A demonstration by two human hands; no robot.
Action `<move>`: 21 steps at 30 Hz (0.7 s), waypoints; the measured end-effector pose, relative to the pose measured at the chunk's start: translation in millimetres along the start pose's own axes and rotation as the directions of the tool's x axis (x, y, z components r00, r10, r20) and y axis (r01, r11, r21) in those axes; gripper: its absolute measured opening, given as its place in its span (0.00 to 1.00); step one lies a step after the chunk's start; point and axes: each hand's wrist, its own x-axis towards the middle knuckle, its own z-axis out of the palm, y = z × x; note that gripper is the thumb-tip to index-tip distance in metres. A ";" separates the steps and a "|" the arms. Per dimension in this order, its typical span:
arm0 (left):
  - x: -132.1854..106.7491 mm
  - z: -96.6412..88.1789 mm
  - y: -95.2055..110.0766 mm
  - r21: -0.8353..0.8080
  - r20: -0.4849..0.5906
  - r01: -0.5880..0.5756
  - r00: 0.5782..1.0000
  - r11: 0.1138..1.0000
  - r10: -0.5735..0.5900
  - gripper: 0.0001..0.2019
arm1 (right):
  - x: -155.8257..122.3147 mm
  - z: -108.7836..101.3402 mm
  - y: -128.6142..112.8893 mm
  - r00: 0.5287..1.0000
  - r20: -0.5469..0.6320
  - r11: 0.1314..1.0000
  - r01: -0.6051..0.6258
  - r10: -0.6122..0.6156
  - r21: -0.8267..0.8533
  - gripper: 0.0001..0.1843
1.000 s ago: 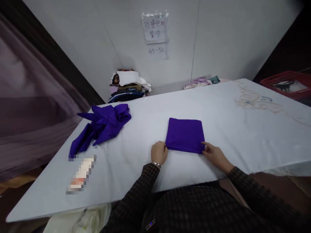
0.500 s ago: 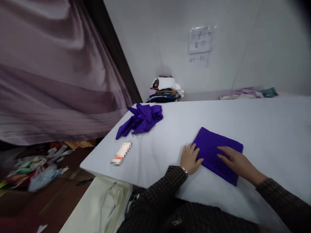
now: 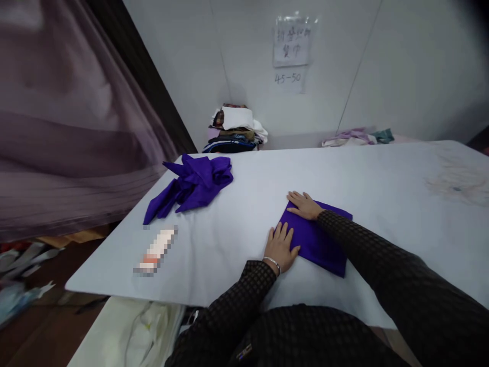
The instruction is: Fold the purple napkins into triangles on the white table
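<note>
Purple cloth, folded into a flat, four-sided piece, lies at an angle on the white, fabric-covered tabletop near its front edge. Both hands are open and rest on it, gripping nothing. The left hand, with a silver-coloured bracelet at the wrist, spreads its fingers over the left edge, thumb on the near side. The right hand lies flat at the far left corner, its dark checked sleeve crossing above the cloth.

To the left sits a loose heap of crumpled purple fabric, and nearer the person a pale, oblong item blurred by pixels. Pale embroidery marks the tabletop's right side. Beyond the back edge are a stack of mixed folded clothes and, further right, a low pile of lilac and green cloth. White handwritten paper signs hang on the grey wall; a mauve draped curtain fills the left side.
</note>
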 end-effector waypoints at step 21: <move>2.0 -4.1 1.6 -0.004 0.029 0.005 1.000 1.000 -0.005 0.29 | 3.6 2.8 -55.7 0.961 0.072 0.955 0.253 -0.267 0.158 0.38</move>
